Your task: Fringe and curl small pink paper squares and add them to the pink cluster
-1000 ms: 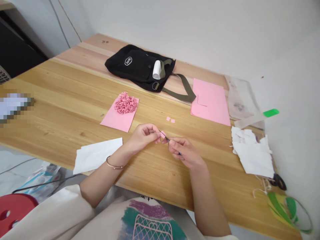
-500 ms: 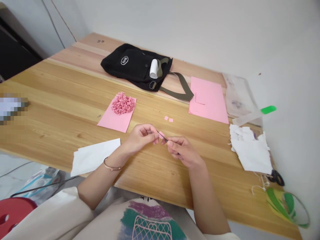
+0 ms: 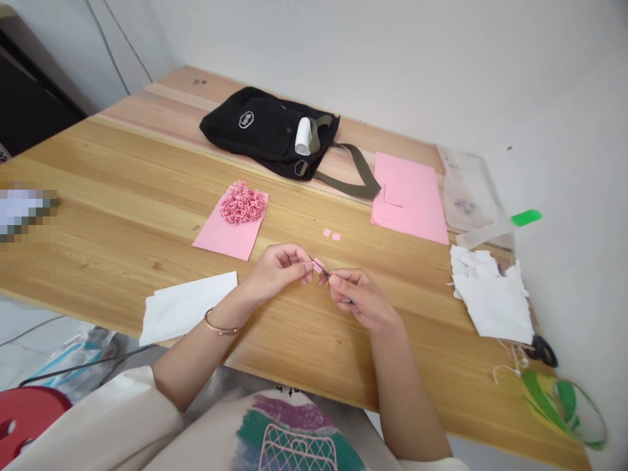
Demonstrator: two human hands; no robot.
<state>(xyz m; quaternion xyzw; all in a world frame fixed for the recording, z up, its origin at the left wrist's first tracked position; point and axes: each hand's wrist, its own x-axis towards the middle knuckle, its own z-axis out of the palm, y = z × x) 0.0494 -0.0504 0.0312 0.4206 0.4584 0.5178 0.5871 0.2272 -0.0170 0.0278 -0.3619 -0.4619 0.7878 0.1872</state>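
Observation:
My left hand (image 3: 279, 269) and my right hand (image 3: 360, 299) meet just above the wooden table (image 3: 108, 209), near its front edge. The left fingers pinch a tiny pink paper square (image 3: 318, 265). The right fingers are closed on a thin dark stick-like tool (image 3: 325, 271) whose tip lies against that square. Two more small pink squares (image 3: 331, 234) lie on the table just beyond my hands. Farther left, a heap of curled pink paper bits (image 3: 243, 203) sits on a pink sheet (image 3: 226, 237).
A black bag (image 3: 267, 131) with a white roll (image 3: 303, 136) lies at the back. Pink sheets (image 3: 409, 199) lie right of it. White paper (image 3: 186, 306) lies at the front edge, torn white paper (image 3: 493, 301) and green ribbon (image 3: 564, 399) at the right.
Both hands keep their pinch on the square and the tool with only slight finger movement. The view has shifted a little.

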